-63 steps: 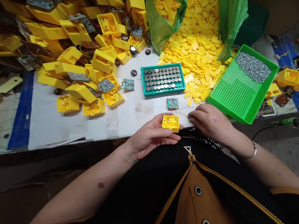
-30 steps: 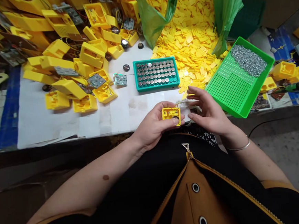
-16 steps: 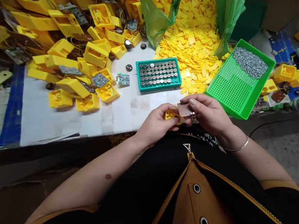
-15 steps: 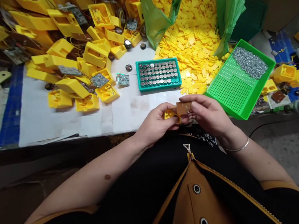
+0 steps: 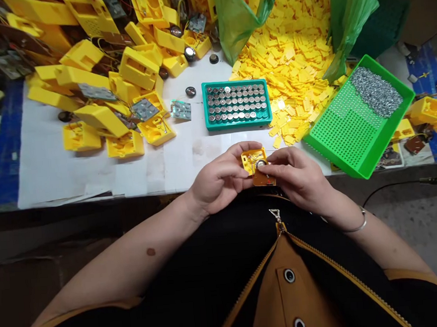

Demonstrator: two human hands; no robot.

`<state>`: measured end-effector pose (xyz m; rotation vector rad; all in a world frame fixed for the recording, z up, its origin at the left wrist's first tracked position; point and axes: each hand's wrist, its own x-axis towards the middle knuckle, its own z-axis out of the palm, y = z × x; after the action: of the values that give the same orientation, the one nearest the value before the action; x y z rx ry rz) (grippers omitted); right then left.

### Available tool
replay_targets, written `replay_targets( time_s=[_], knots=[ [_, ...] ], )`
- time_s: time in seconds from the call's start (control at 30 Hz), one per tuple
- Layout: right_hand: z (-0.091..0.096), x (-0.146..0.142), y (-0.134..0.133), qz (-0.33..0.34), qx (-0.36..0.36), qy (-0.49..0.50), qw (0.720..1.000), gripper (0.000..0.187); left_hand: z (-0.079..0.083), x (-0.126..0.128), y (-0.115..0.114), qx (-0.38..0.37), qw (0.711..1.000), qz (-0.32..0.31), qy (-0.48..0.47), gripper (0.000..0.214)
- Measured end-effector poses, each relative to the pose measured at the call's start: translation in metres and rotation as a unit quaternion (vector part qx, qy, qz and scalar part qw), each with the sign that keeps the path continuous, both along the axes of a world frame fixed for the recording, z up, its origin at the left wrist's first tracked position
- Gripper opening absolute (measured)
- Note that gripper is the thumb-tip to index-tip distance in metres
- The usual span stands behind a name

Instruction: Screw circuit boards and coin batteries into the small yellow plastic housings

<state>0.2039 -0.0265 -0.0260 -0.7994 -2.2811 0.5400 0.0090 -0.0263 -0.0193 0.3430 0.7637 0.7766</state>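
A small yellow plastic housing (image 5: 251, 160) sits between both hands at the near edge of the table. My left hand (image 5: 219, 177) is wrapped round its left side, fingers curled. My right hand (image 5: 298, 176) pinches a small brown circuit board (image 5: 265, 179) pressed against the housing's lower right corner. A round metal part (image 5: 261, 164) shows inside the housing. A silver bangle is on my right wrist.
A teal tray of button cells (image 5: 236, 103) stands just beyond the hands. A tilted green perforated tray (image 5: 348, 128) with metal parts lies at right. Yellow housings (image 5: 122, 90) pile up at left; a green bag (image 5: 244, 15) spills small yellow pieces (image 5: 293, 62).
My right hand picked the brown board up from the table, brought it to the housing, and now holds it against the housing's lower corner. The left hand turned the housing slightly.
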Motion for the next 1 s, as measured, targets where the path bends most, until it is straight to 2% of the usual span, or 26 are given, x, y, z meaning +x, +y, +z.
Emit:
replay_targets(
  time_s=[0.1,0.17,0.27,0.47,0.63,0.83,1.0],
  knots=[
    [0.001,0.001,-0.003,-0.001,0.023,-0.019,1.0,0.029,-0.001,0.004,0.001,-0.014,0.998,0.02,0.049,0.024],
    [0.0,0.001,-0.004,-0.017,0.017,-0.004,1.0,0.03,-0.003,0.007,0.0,-0.004,0.997,0.021,0.08,0.02],
    [-0.001,0.0,-0.005,-0.045,0.005,0.011,0.999,0.031,-0.004,0.009,0.0,0.011,0.996,0.022,0.087,0.024],
    [0.0,-0.004,-0.005,-0.082,0.0,-0.033,0.996,0.034,-0.003,0.007,0.0,0.005,0.999,0.02,0.024,0.042],
    [0.002,-0.007,-0.006,-0.097,0.008,-0.069,0.993,0.031,-0.001,0.011,-0.002,0.03,0.994,0.024,0.101,0.04],
    [0.003,-0.012,-0.007,-0.112,0.004,-0.059,0.992,0.029,-0.005,0.015,-0.003,0.096,0.989,0.024,0.11,0.046],
    [0.0,-0.014,-0.008,-0.105,-0.021,-0.046,0.993,0.029,-0.006,0.018,-0.003,0.11,0.982,0.024,0.152,0.04]
  ],
)
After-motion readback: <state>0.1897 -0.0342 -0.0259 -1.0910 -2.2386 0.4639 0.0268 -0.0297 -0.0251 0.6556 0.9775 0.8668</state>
